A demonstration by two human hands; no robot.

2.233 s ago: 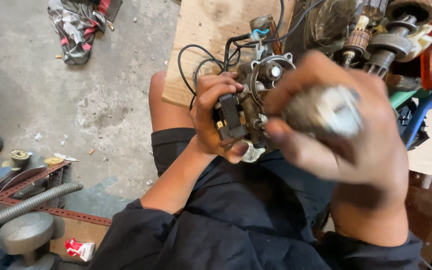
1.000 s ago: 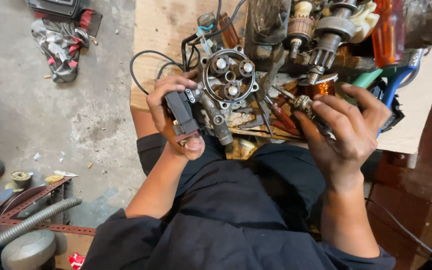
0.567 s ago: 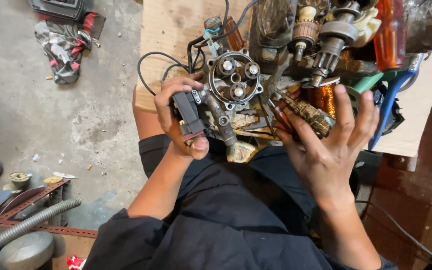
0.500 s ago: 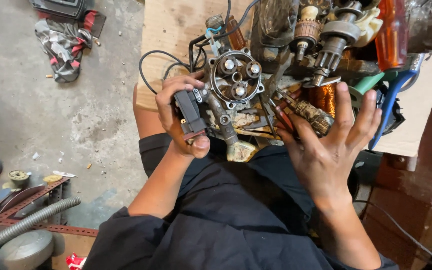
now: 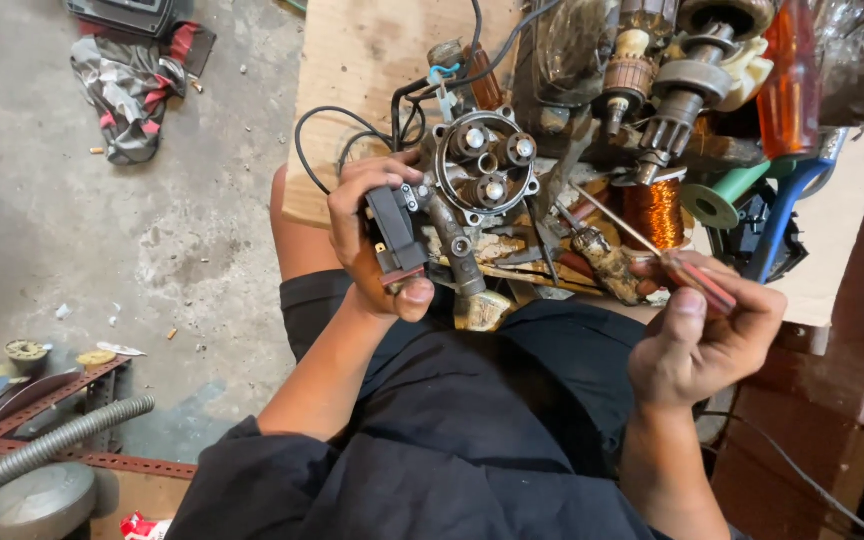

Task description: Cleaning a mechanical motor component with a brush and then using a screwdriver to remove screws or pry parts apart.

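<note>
A: Left hand (image 5: 370, 240) noted closed around a black block-shaped part (image 5: 393, 232), thumb pressed at its lower end, fingers wrapped over the top. The block is joined to a round metal pump head (image 5: 482, 165) with three capped ports, held out over the lap at the near edge of the wooden board (image 5: 372, 60).

B: Right hand (image 5: 704, 340)?

A: Fingers pinched narrow on a red-handled screwdriver (image 5: 652, 250). The shaft is angled up and left, the tip lying just beside the pump head. Whether the tip is seated in a screw cannot be told.

B: Risks to be recorded?

A: A slip is judged most likely. The assembly is braced by one hand only, unsupported below; if force is applied off-axis, the tip could skate off the greasy metal toward the left fingers, which lie close by.

B: And the black cable (image 5: 327, 135)?

A: Looped behind the left hand and trailing onto the board. It could be snagged or tugged if the assembly is turned.

B: The clutter?

A: A motor armature (image 5: 632, 70), a copper coil (image 5: 652, 210) and an orange bottle (image 5: 790, 75) are crowded just behind. A jerk of the screwdriver could knock them; small fasteners, if loosened, could be lost into the dark clothing (image 5: 472, 430) or onto the concrete floor (image 5: 72, 240).
</note>
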